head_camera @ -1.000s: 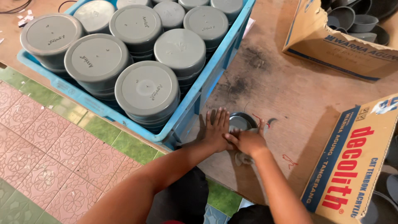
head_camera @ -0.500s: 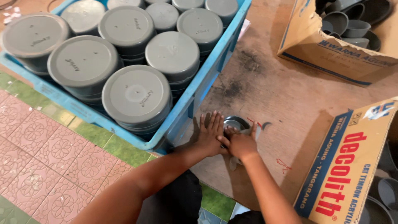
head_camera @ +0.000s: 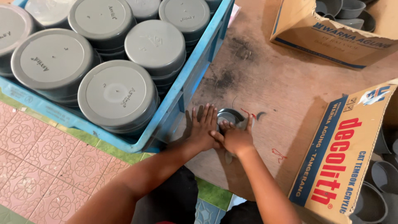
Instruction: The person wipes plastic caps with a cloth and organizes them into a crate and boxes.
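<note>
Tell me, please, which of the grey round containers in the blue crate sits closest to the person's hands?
The front-most grey container, at the crate's near corner; the others sit further back or left.

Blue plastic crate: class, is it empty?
No, the blue plastic crate is packed with stacks of round grey plastic containers turned bottom up.

floor: pink-green patterned tiles [head_camera: 37, 157] | surface: stained brown board [head_camera: 269, 83], possibly wood | light: daylight, soft

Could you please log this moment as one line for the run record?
left hand: flat beside small grey container | right hand: on container | surface: wooden board | nearby: blue crate, cardboard box
</note>
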